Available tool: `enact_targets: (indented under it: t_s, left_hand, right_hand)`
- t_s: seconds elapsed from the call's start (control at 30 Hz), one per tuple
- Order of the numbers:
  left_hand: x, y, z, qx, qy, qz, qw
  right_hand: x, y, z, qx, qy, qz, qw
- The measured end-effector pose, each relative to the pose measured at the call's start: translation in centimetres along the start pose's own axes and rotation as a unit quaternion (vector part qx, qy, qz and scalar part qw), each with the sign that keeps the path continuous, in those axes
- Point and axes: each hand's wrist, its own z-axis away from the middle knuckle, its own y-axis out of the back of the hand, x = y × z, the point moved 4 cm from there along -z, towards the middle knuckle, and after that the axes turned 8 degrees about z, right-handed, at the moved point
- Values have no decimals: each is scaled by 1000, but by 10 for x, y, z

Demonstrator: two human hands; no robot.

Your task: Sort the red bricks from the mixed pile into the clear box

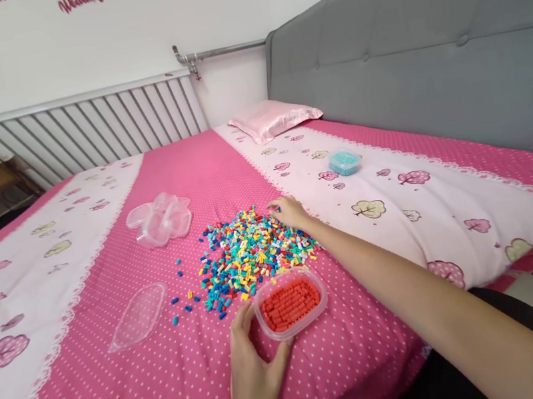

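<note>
My left hand grips the near left side of a clear plastic container, thumb and fingers curved round its wall. Inside it, small red building bricks are packed in rows. A heap of mixed small building bricks in blue, green, yellow, white and red lies just beyond the container. Over the far right edge of this heap is my right hand, its fingers bent together in a pinch. What its fingertips hold, if anything, is too small to make out.
A clear lid lies flat on the bed's left side. Beyond it sit several stacked clear containers. To the right stands a closed container of light blue pieces. A pink pillow rests near the grey headboard.
</note>
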Motion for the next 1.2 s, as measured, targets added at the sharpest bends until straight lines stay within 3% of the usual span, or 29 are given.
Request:
enact_targets:
  t_s: [0.13, 0.23, 0.7, 0.93, 1.2]
  left_hand:
    - [-1, 0, 2, -8, 1, 4, 1000]
    - [0, 0, 1, -6, -10, -1, 1000]
    - [5, -1, 1, -5, -37, -28, 999]
    - [4, -1, 1, -8, -20, -10, 1000]
    - [5, -1, 1, -16, -24, -24, 999]
  right_hand:
    - [-30, -10, -13, -19, 5, 28, 999]
    - [-39, -14, -17, -27, -2, 46, 999]
    - [-26, -22, -18, -11, 18, 10, 1000]
    - [-20, -15, -17, 15, 18, -74, 997]
    - [-9, -17, -6, 2, 37, -186, 982]
